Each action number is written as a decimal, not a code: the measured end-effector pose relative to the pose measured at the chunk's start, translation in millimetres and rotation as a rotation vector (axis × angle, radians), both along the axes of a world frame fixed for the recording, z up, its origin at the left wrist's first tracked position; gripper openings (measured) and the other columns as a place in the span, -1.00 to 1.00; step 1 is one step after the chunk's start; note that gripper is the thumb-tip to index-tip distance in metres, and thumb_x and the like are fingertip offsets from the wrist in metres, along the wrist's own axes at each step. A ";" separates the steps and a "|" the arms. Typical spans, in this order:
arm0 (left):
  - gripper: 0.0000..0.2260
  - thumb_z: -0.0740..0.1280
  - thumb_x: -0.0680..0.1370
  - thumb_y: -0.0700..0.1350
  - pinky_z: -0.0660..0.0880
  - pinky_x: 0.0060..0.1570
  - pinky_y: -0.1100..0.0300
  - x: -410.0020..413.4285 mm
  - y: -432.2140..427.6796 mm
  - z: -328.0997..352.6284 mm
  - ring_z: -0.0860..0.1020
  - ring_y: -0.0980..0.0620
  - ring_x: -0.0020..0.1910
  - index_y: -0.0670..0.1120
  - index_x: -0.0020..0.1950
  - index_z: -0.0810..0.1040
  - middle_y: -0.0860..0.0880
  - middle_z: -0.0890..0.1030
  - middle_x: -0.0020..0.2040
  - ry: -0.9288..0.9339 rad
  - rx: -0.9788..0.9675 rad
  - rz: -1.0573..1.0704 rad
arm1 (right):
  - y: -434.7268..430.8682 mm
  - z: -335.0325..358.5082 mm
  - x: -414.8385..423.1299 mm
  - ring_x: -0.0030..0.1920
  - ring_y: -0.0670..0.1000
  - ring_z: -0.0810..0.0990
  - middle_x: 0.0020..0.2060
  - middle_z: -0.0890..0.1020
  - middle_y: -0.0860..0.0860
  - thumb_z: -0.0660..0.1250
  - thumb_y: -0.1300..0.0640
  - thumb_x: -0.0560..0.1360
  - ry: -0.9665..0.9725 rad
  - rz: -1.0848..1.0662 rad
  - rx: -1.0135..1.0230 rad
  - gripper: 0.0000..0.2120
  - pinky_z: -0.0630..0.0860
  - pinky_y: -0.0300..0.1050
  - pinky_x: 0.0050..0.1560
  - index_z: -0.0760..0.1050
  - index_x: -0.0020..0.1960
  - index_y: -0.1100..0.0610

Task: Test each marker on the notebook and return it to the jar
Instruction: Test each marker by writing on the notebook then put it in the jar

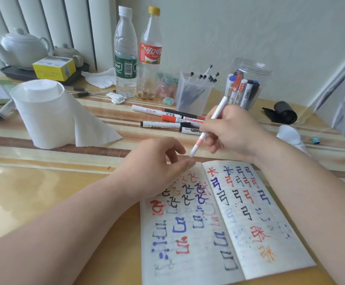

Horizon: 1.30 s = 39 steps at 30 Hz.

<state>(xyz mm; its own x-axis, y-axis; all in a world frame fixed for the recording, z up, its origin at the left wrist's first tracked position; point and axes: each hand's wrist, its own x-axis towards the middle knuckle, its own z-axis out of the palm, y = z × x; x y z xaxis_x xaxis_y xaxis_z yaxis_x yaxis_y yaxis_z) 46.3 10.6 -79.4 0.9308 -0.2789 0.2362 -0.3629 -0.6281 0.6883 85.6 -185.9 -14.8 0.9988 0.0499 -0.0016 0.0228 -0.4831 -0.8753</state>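
Observation:
An open notebook point(225, 227) lies in front of me, both pages covered in red, blue, black and orange marks. My right hand point(229, 132) grips a slim white marker point(218, 112) with a pink band, held slanted, its capped lower end just above the notebook's top edge. My left hand point(157, 167) rests on the notebook's upper left corner, fingers loosely curled, fingertips close to the marker's lower end. A clear plastic jar point(249, 68) with several markers in it stands behind my right hand. Several loose markers point(167, 120) lie on the table between the jar and the notebook.
A paper towel roll point(44, 112) stands at the left. Two plastic bottles point(126, 52), a clear pen holder point(194, 93), a teapot on a tray point(21, 46), a yellow box point(54, 67) and a black roll point(284, 112) sit around the back of the table.

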 end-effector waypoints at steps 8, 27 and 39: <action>-0.80 0.33 0.60 0.21 0.45 -0.37 0.34 -7.2 -4.2 7.2 0.57 0.29 -0.28 0.20 -0.18 0.53 0.35 0.60 -0.27 -0.002 0.056 -0.084 | -4.8 -30.0 -56.3 -0.42 0.03 0.53 -0.39 0.57 0.10 0.38 0.27 0.54 0.119 0.004 0.543 -0.89 0.39 -0.23 -0.51 0.61 -0.17 0.24; -0.70 0.24 0.66 0.16 0.48 -0.19 0.32 -17.5 -3.6 15.9 0.60 0.18 -0.20 0.02 -0.09 0.64 0.12 0.66 -0.24 -0.036 0.103 -0.246 | -47.0 -19.9 -63.5 -0.48 -0.01 0.46 -0.49 0.50 0.02 0.26 0.20 0.53 0.029 -0.029 0.702 -0.66 0.37 -0.20 -0.45 0.56 -0.40 0.11; -0.71 0.25 0.61 0.22 0.47 -0.13 0.29 -11.6 3.1 12.2 0.57 0.18 -0.15 0.10 -0.04 0.68 0.09 0.68 -0.18 0.064 0.165 -0.274 | -11.8 -38.6 -122.8 -0.28 0.19 0.72 -0.30 0.68 0.23 0.47 0.23 0.38 0.242 0.402 0.133 -0.95 0.68 0.07 -0.28 0.63 -0.18 0.19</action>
<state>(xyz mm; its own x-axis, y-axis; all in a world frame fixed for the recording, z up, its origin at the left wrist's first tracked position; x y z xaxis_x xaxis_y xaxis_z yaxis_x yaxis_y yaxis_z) 34.7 13.7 -67.2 0.8275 -0.5504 0.1107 -0.4930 -0.6181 0.6123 -37.2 -197.7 -53.4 0.8721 0.4471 -0.1989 -0.0274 -0.3612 -0.9321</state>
